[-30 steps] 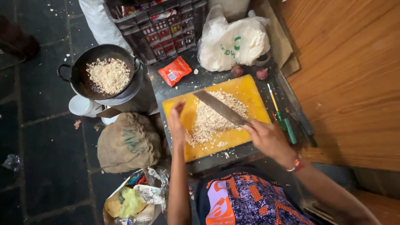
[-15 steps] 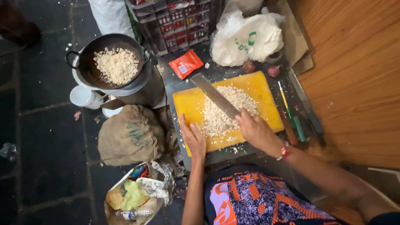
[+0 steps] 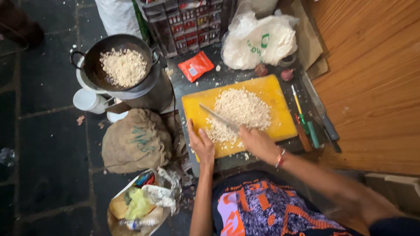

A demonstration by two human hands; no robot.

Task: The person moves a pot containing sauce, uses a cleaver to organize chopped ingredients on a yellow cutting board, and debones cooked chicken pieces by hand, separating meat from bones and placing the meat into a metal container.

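From my remote seat I look straight down on a person at a low work surface. The right hand (image 3: 258, 142) is wrapped around the handle of a long steel-bladed knife (image 3: 218, 118), whose blade lies across a heap of finely chopped pale pieces (image 3: 238, 111) on a rectangular yellow plastic cutting board (image 3: 273, 94). The left hand (image 3: 202, 144) rests flat at the board's near left corner, fingers spread and holding nothing — its fingertips just touch the edge of the chopped heap.

Left of the board sits a round black metal pan with two loop handles (image 3: 94, 70), holding a second mound of the same pale pieces. A small red foil packet (image 3: 195, 66) lies between pan and board, and a crumpled white plastic bag (image 3: 258, 41) rests just beyond the board's far edge. Along the board's right side lie a green-handled tool (image 3: 313, 133) and another knife (image 3: 321, 111), beside a wooden panel (image 3: 372, 78). On the dark stone floor — near the person's left arm — slumps a brown burlap sack (image 3: 135, 140).
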